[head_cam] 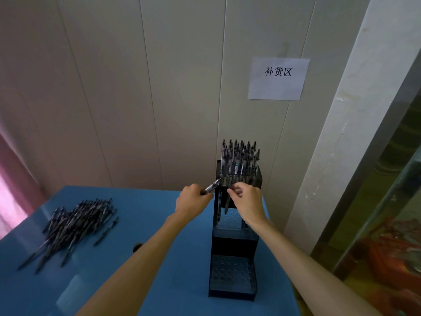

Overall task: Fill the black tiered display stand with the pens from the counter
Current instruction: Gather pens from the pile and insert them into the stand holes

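head view | I see the black tiered stand [233, 245] at the blue counter's [159, 224] right edge, top tier packed with pens | loose pens [75, 226] heaped near the left edge | left hand [193, 201] clamped on spare pens [211, 186] | right hand [247, 200] pinching one pen [227, 202] over the second tier

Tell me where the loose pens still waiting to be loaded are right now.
In the head view, the pile of loose pens lies on the blue counter at the left, well apart from the black tiered stand on the right.
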Motion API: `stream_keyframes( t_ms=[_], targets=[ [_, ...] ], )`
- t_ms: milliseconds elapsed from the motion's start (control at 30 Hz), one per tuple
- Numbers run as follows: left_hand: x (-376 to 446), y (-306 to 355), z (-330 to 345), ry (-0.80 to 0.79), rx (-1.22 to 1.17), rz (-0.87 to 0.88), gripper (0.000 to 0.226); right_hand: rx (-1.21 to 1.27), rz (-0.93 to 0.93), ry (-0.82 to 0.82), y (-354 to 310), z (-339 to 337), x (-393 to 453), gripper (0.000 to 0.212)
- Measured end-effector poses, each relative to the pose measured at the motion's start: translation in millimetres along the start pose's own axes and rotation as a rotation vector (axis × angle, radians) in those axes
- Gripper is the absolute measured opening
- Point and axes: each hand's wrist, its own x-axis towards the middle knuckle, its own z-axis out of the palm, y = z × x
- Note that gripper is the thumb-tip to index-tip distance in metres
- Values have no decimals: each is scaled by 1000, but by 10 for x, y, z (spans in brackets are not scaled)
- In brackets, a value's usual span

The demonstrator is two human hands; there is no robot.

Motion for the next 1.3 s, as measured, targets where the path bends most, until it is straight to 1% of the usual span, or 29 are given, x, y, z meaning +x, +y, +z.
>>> stream_keyframes(
  t_ms=[133,300,400,467,567,633,867,967,1133,1233,1300],
  targets=[
    [-7,14,-9,-3,-8,6,39,-23,3,-31,-34,32,47,14],
    [-37,31,-18,-16,-22,13,40,-111,51,-169,39,95,-8,14],
    [-55,44,-21,-21,-22,12,40,-145,80,-225,129,130,-90,16],
    [-66,55,-19,-25,-18,15,39,-145,107,-240,155,120,-116,13],
    [-75,79,-10,-34,-19,17,40,-111,127,-220,141,66,-119,6],
    [-72,99,7,-40,-13,15,40,-29,155,-202,116,19,-104,9],
    [-86,224,81,-82,19,21,40,535,352,-218,-162,-188,-59,6],
    [-127,295,98,-88,53,32,39,598,380,-239,-222,-229,-64,13],
    [-162,375,102,-81,67,56,39,711,388,-206,-223,-238,-70,15],
    [-167,384,86,-70,46,72,41,788,393,-239,-228,-251,-86,23],
    [-175,385,71,-72,58,77,43,805,402,-249,-218,-254,-90,23]
  ],
)
